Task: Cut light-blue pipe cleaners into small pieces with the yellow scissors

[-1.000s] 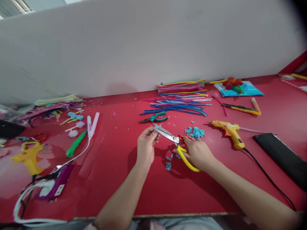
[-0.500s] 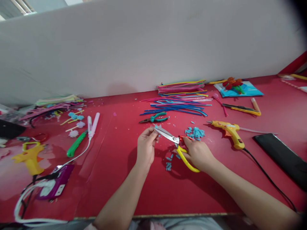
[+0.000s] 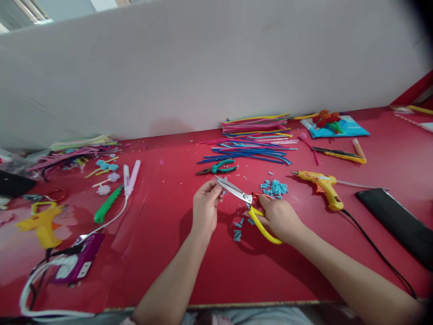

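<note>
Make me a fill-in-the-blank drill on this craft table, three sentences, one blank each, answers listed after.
1. The right hand holds scissors with ____ handles.
2. The left hand pinches something small at the scissor ____.
3. The pliers lying beyond the left hand have ____ grips.

Missing words: yellow; blades; green

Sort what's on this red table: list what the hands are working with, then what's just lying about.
In use: scissors in right hand; left hand at the blade tips; blue cut bits.

Lying about: pliers, glue gun, pipe cleaners, green knife.
</note>
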Motion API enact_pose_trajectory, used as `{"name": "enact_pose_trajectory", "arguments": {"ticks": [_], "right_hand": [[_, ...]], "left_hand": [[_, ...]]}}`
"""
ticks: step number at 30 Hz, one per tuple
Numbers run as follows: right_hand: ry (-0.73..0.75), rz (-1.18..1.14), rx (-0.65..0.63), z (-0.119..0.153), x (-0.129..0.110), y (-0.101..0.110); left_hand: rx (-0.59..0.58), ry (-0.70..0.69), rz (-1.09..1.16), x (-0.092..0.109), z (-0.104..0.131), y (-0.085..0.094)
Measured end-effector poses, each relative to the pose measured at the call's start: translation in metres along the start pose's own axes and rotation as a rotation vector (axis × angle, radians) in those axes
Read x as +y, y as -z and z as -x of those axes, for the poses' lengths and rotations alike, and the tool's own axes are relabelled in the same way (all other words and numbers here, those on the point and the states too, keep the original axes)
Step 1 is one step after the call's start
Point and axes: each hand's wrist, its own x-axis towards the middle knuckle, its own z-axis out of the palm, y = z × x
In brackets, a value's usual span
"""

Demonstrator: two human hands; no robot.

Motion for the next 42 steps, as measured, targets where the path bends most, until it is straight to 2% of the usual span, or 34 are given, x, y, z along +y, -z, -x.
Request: {"name": "enact_pose_trajectory", "arguments": {"ticks": [12, 17, 20, 23, 26, 29, 34, 42], "right_hand": [[-0.013, 0.0, -0.016, 0.0, 0.002, 0.002], [-0.054, -0.096, -0.035, -0.003, 0.004, 0.002], [-0.114, -0.32, -0.006, -0.007, 0.002, 0.0], [-0.188, -0.693, 0.03, -0.01, -0.002, 0.001], [-0.243, -1.079, -0.02, -0.011, -0.004, 0.005], [-0.26, -1.255, -0.062, -0.01, -0.005, 0.01], [-0.218, -1.318, -0.066, -0.007, -0.005, 0.012], [-0.215, -1.066, -0.009, -0.009, -0.006, 0.008]], "left_hand": [[-0.007, -0.009, -0.054, 0.002, 0.0, -0.001], [-0.028, -0.005, -0.033, 0.001, 0.0, -0.001], [-0.085, 0.092, -0.035, 0.0, 0.001, -0.002], [-0.225, 0.269, -0.067, -0.002, 0.005, -0.006], [-0.361, 0.385, -0.105, -0.004, 0.011, -0.011], [-0.45, 0.459, -0.139, -0.007, 0.015, -0.014], [-0.481, 0.497, -0.196, -0.01, 0.017, -0.016], [-0.427, 0.256, -0.497, -0.008, 0.019, -0.02]]}}
